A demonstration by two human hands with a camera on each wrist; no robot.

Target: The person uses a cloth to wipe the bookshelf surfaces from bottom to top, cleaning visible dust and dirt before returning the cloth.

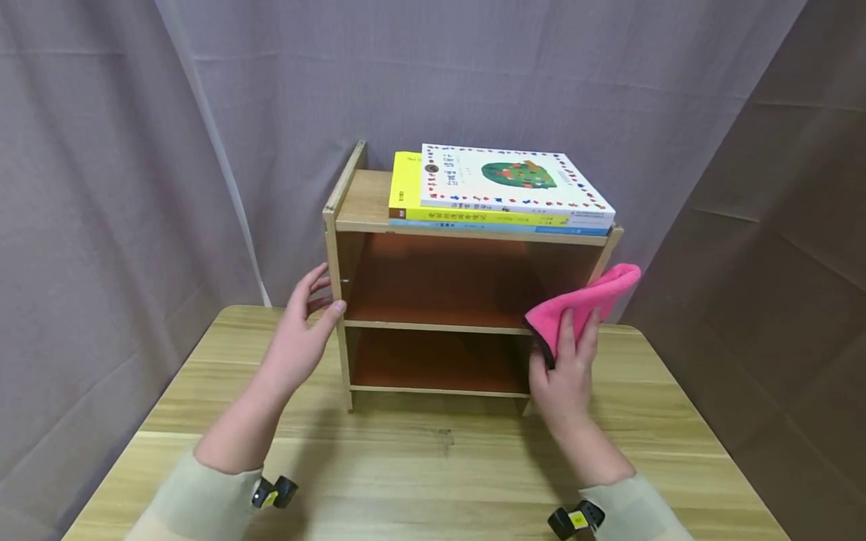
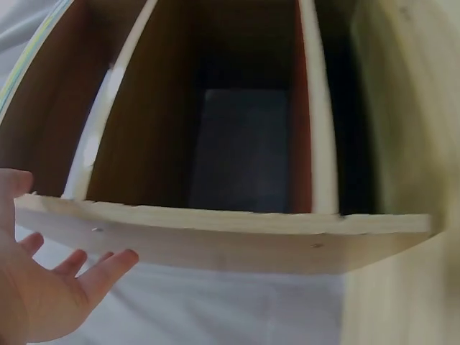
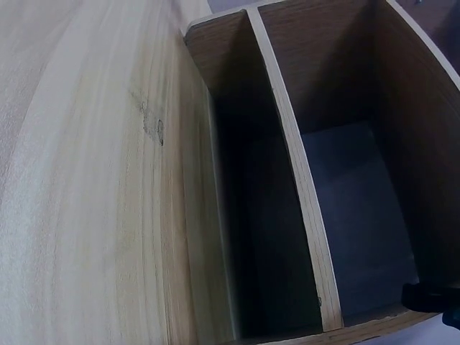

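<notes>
A small wooden shelf (image 1: 433,328) with reddish-brown inner boards stands on the table. My left hand (image 1: 298,342) is at its left side panel (image 2: 215,241), the thumb by the front edge and the spread fingers along the outer face. In the left wrist view, some fingers stand apart from the panel. My right hand (image 1: 564,379) holds a folded pink cloth (image 1: 590,298) with a dark edge, at the shelf's right side panel. The cloth hides much of that panel. Only a dark bit of the cloth's edge (image 3: 431,297) shows in the right wrist view.
Several books lie stacked on the shelf's top: a white picture book (image 1: 473,176) over a yellow book (image 1: 406,184) and a blue-spined one (image 1: 501,226). The wooden table (image 1: 433,473) extends in front. Grey curtains (image 1: 473,75) hang behind and at both sides.
</notes>
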